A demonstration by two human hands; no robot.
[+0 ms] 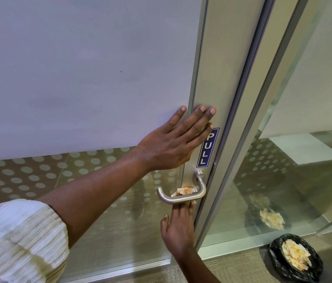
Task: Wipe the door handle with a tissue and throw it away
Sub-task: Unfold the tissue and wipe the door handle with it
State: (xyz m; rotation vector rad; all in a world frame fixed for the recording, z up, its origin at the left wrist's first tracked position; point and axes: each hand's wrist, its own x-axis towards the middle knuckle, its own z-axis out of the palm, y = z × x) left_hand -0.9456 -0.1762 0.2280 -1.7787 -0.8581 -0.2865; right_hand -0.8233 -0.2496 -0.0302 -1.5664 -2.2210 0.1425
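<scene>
The brushed metal door handle [181,198] is a lever on the door's grey frame, below a blue PULL sticker [208,148]. A crumpled, yellow-stained white tissue [184,190] shows just above the lever bar. My right hand [178,227] comes up from below, its fingers straight and touching the underside of the lever, thumb held apart. The fingertips are hidden behind the bar, where the tissue sits. My left hand [173,139] lies flat on the door above the handle with fingers spread, holding nothing.
A small bin lined with a black bag [279,262] stands on the carpet at the lower right and holds several crumpled tissues [295,256]. The fixed glass panel [283,180] to the right of the door reflects the bin.
</scene>
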